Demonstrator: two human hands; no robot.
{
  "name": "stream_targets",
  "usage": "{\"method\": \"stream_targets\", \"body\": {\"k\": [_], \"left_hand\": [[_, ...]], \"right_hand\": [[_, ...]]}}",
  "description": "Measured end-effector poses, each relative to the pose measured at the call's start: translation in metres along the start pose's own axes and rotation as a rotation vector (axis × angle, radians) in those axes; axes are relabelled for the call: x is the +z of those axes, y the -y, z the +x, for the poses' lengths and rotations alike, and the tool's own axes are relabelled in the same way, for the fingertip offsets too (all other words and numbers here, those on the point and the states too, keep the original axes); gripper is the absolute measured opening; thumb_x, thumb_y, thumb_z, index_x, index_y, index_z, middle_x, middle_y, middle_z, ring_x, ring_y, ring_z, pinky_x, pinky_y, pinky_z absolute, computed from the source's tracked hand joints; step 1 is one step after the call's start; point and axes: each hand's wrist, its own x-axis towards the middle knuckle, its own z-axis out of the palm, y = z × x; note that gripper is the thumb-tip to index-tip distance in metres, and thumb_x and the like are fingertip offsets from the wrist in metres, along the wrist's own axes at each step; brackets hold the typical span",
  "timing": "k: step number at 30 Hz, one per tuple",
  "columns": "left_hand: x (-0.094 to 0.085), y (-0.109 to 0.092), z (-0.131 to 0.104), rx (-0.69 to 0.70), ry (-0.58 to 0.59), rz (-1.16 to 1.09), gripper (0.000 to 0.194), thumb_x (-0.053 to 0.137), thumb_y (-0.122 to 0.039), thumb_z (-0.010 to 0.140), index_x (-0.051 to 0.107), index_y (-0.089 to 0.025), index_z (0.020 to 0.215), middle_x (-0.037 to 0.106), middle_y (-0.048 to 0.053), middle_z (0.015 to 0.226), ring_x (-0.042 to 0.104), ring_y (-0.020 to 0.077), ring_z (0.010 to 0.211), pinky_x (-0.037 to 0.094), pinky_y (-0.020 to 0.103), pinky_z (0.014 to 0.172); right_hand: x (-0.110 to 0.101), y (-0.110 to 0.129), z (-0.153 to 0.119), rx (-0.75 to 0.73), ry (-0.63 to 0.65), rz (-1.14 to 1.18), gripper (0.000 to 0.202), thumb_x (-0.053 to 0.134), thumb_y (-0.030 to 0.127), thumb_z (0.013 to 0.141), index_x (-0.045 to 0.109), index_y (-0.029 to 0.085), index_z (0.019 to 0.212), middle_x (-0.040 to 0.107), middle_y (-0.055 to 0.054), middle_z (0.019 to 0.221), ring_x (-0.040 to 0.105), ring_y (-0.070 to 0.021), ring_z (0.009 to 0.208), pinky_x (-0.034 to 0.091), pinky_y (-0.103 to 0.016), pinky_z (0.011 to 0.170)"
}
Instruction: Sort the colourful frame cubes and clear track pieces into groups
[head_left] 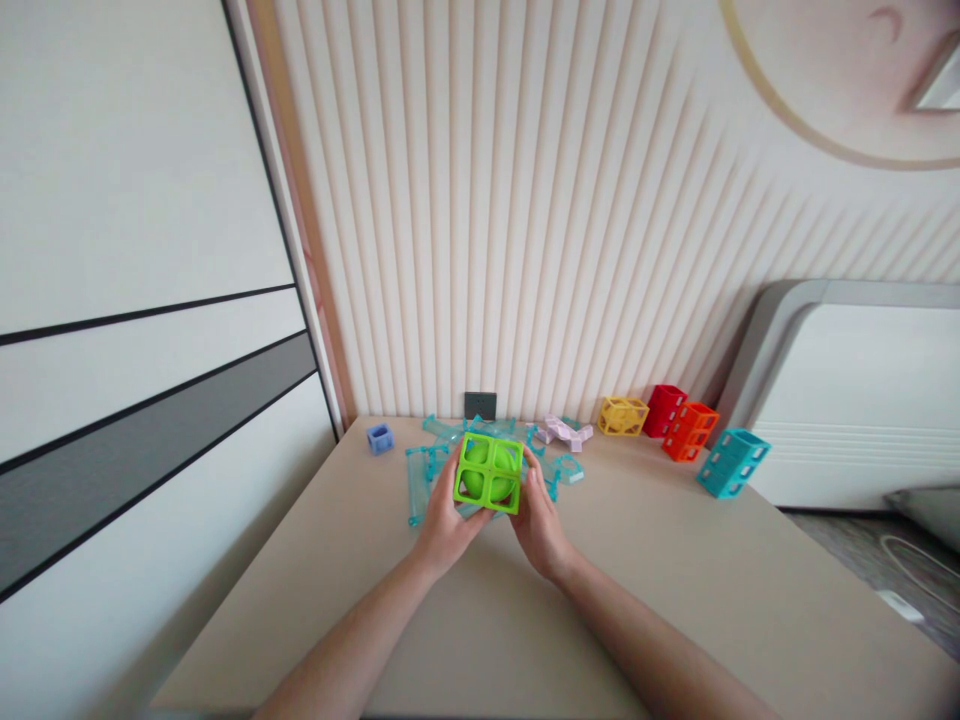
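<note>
A bright green block (490, 470) with a square frame and four rounded openings is held up above the table. My left hand (447, 510) grips its left side, the thumb beneath the lower edge. On the opposite side, my right hand (540, 520) closes its fingers against the block. Behind and below both hands lie several see-through teal track pieces (418, 485), partly hidden by the block and hands. A pale purple branched piece (564, 433) rests just beyond my right hand.
A small blue cube frame (380, 438) sits at the back left of the table (480, 640). Toward the right stand a yellow block (622, 416), a red block (664, 411), an orange block (690, 432) and a teal block (733, 464). A ribbed wall (480, 220) with a dark socket (480, 405) rises behind.
</note>
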Motion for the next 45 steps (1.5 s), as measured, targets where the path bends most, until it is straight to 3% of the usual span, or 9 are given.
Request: {"method": "stream_targets", "body": {"k": [6,12,16,22,37,45], "left_hand": [[-0.002,-0.006,-0.001,0.142,0.034,0.082,0.087,0.075,-0.026,0.078,0.027,-0.028,0.151,0.038,0.012,0.155,0.034,0.0317,0.144,0.031,0.051,0.117],[-0.001,-0.009,-0.005,0.114,0.083,-0.039,0.092,0.078,-0.03,0.076,0.025,-0.029,0.152,0.031,0.012,0.159,0.028,0.0316,0.147,0.025,0.05,0.12],[0.0,-0.01,-0.005,0.08,0.124,-0.12,0.096,0.08,-0.037,0.075,0.025,-0.027,0.153,0.031,0.013,0.159,0.027,0.0326,0.147,0.023,0.051,0.121],[0.0,-0.011,-0.004,0.003,0.185,-0.187,0.097,0.081,-0.038,0.074,0.026,-0.025,0.153,0.044,0.014,0.152,0.042,0.0326,0.139,0.032,0.05,0.116],[0.003,-0.014,-0.004,-0.012,0.182,-0.173,0.092,0.08,-0.038,0.075,0.03,-0.027,0.152,0.051,0.012,0.146,0.041,0.0323,0.14,0.033,0.05,0.116],[0.004,-0.011,-0.005,-0.037,0.179,-0.172,0.087,0.078,-0.037,0.078,0.032,-0.026,0.151,0.047,0.011,0.15,0.038,0.0304,0.142,0.032,0.047,0.117]], "right_hand": [[0.006,0.002,-0.002,0.098,0.019,0.09,0.064,0.057,0.059,0.09,0.034,0.039,0.146,0.055,-0.002,0.145,0.061,-0.0251,0.119,0.052,-0.042,0.093],[0.006,0.004,-0.006,0.106,0.054,0.076,0.071,0.058,0.07,0.083,0.039,0.039,0.144,0.056,-0.004,0.143,0.06,-0.0275,0.121,0.049,-0.047,0.097],[0.005,0.003,-0.007,0.117,0.083,0.047,0.071,0.056,0.076,0.079,0.051,0.035,0.137,0.062,-0.006,0.135,0.061,-0.0291,0.12,0.046,-0.049,0.1],[0.001,-0.003,-0.006,0.167,0.113,0.029,0.075,0.046,0.085,0.077,0.066,0.025,0.119,0.072,-0.01,0.118,0.061,-0.0306,0.12,0.04,-0.051,0.105],[-0.001,-0.008,-0.004,0.127,0.082,-0.003,0.079,0.048,0.09,0.069,0.069,0.026,0.111,0.073,-0.01,0.114,0.06,-0.0328,0.121,0.044,-0.052,0.102],[0.002,-0.007,-0.005,0.112,0.07,0.018,0.079,0.048,0.09,0.069,0.07,0.026,0.109,0.074,-0.011,0.113,0.06,-0.0335,0.121,0.045,-0.053,0.101]]}}
